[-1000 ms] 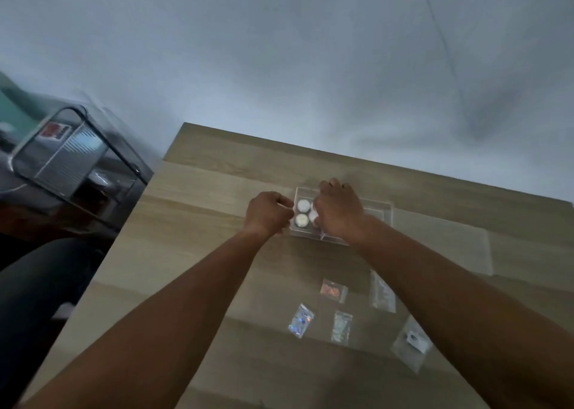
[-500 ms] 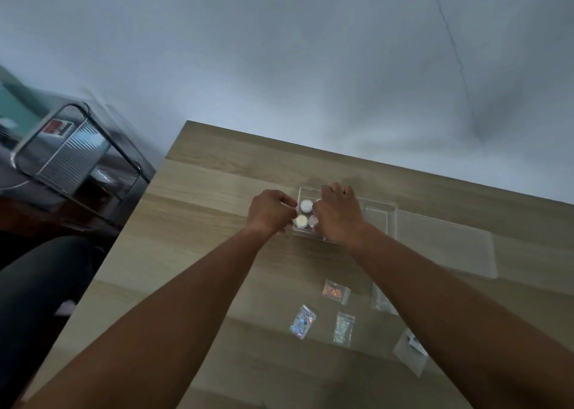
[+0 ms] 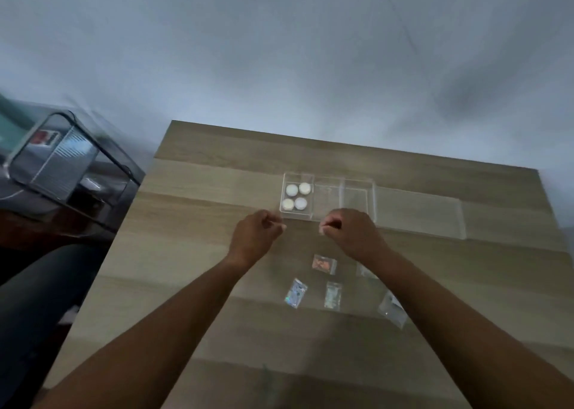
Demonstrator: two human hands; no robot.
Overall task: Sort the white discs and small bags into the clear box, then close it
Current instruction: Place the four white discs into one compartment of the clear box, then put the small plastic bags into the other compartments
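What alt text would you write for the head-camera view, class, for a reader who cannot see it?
Two bare hands, left and right, hover loosely curled just in front of a clear box on a wooden table. Four white discs sit in its left compartment. Small bags lie nearer the person; the clear lid rests to the box's right.

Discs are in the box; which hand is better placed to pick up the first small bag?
Probably the right hand: it hovers just above the orange bag, with a clear bag under its wrist. The left hand sits farther left.
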